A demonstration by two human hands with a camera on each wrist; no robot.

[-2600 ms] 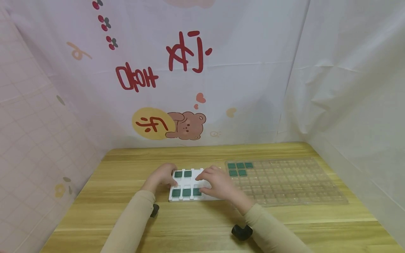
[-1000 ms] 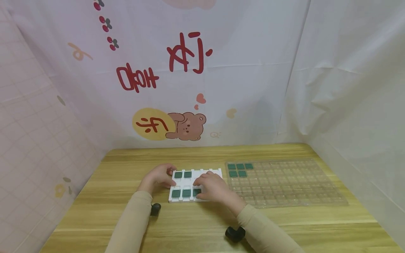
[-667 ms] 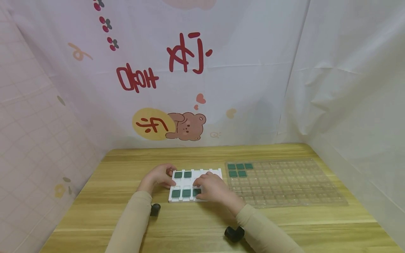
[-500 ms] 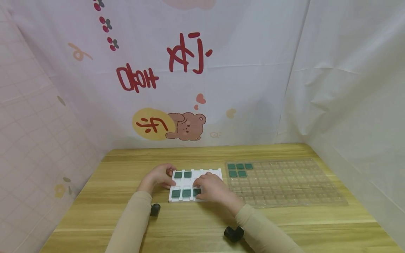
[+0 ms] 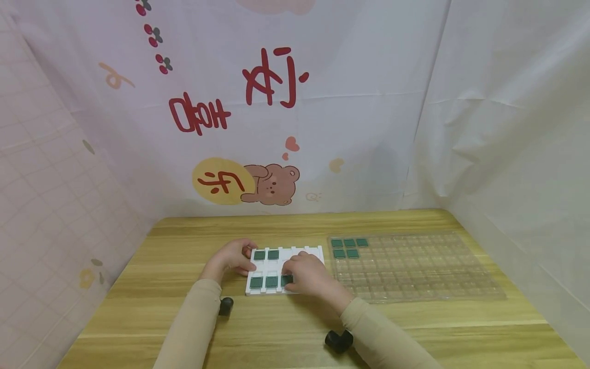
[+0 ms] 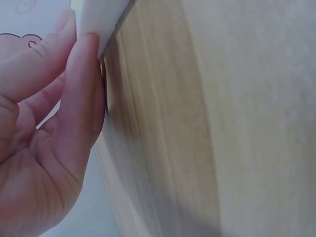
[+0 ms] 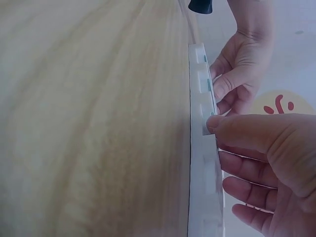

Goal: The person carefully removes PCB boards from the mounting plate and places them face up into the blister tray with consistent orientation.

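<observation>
A white slotted tray point(image 5: 272, 265) lies on the table in the head view, with two green square chips point(image 5: 266, 255) in its far row and three in its near row. At its left end my left hand point(image 5: 235, 258) grips the edge between thumb and fingers; the left wrist view shows the hand point(image 6: 54, 118) on the tray's corner point(image 6: 101, 22). My right hand point(image 5: 310, 274) holds the near row's third chip point(image 5: 287, 280) between thumb and a finger, partly covering it. In the right wrist view the thumb point(image 7: 247, 129) touches that slot; the index fingertip is hidden.
A clear plastic tray point(image 5: 415, 266) with many small compartments lies to the right, several green chips point(image 5: 350, 243) in its far left corner. Curtains point(image 5: 359, 128) close off the back and sides of the wooden table point(image 5: 272, 333).
Since the earliest frame my right hand has come down and left, its thumb and finger closing on the third chip. My left hand has shifted slightly. Over the last second both stay nearly still.
</observation>
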